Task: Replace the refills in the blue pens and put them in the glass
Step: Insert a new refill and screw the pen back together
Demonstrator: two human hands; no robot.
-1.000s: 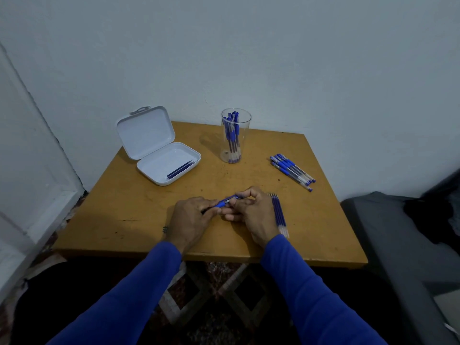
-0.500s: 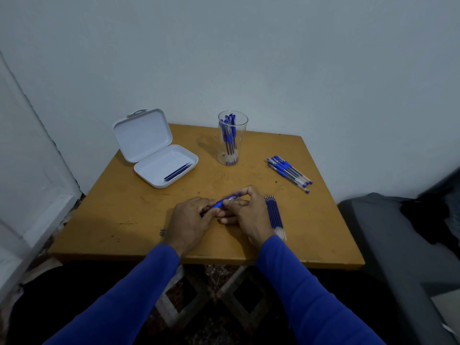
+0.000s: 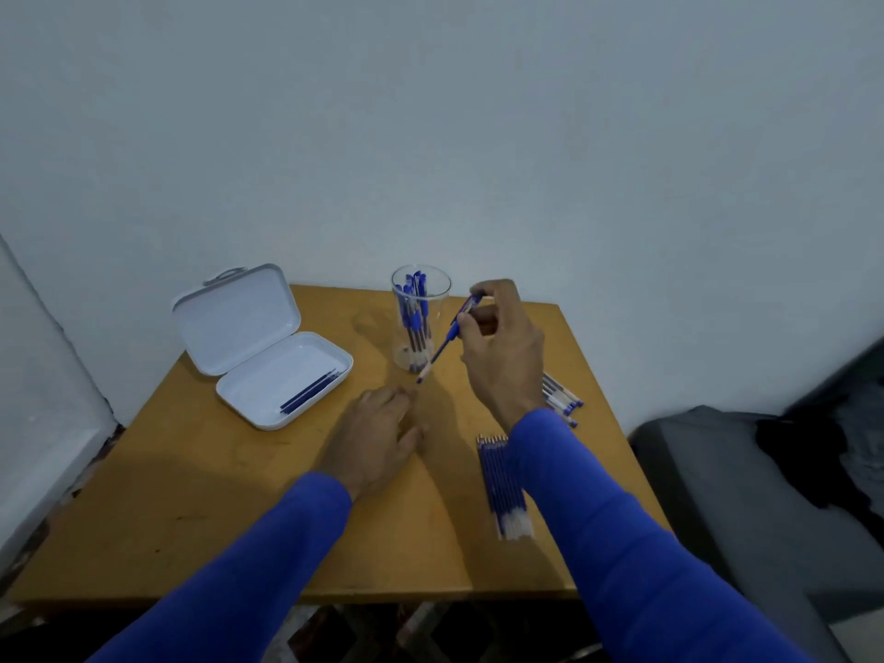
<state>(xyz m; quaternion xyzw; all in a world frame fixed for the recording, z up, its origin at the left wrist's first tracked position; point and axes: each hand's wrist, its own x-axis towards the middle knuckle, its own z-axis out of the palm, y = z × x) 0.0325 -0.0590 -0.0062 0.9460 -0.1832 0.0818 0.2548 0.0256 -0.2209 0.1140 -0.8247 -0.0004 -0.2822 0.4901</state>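
On the square ochre wooden desk [image 3: 201, 476], near its far edge, stands the clear glass tumbler [image 3: 421, 323], upright, holding several blue pens [image 3: 415, 318] that stand inside it.

Your right hand [image 3: 500, 346] is raised above the desk, just right of the glass. Thumb and fingers pinch one blue pen with a clear barrel [image 3: 447, 339]; it hangs tilted, tip down and toward the left, the tip low in front of the base of the glass. Whether it touches the glass cannot be told.

Your left hand [image 3: 378, 435] rests palm down on the desk, fingers relaxed and slightly spread, holding nothing. The two hands are apart.

Right half of the desk: a neat row of blue refills with white ends [image 3: 504, 485] lies beside your right forearm, partly covered by the blue sleeve [image 3: 636, 543]. Farther back, a small pile of blue-and-clear pens [image 3: 564, 399] shows from behind your right wrist; most of it is hidden.

Left half: an open white plastic hinged case [image 3: 258, 346], lid tipped back toward the wall. In its tray lie a few thin dark blue refills [image 3: 311, 390], near the right rim.

Right of the desk: a grey upholstered seat [image 3: 746, 495] with a dark cloth [image 3: 823, 457] on it.
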